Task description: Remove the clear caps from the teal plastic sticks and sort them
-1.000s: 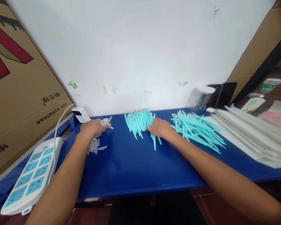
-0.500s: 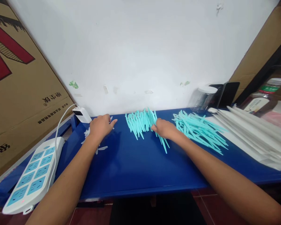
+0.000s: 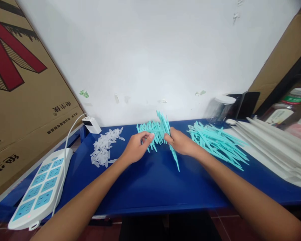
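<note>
My right hand [image 3: 178,140] is closed around a bundle of thin turquoise plastic sticks [image 3: 166,124], held upright at a slant above the table. Left of it my left hand [image 3: 138,146] has its fingers curled toward the thumb; whatever it may hold is too small to make out. Behind the left fingers lies a row of similar turquoise sticks [image 3: 150,127], partly hidden by both hands. A heap of small, flat, clear plastic pieces [image 3: 102,147] lies to the left of my left hand. Beyond my right wrist spreads a larger loose pile of turquoise sticks [image 3: 215,140].
On the blue table [image 3: 140,190] a power strip [image 3: 40,190] and a small white device [image 3: 91,125] with a cable stand at left. White envelopes or bags [image 3: 273,147], a lidded clear jar [image 3: 220,108] and a bottle [image 3: 283,107] are at right. A white wall [image 3: 150,60] rises behind.
My left hand has moved right, from over the clear pieces to beside the bundle, uncovering their heap. My right hand has raised the bundle slightly and turned it more upright.
</note>
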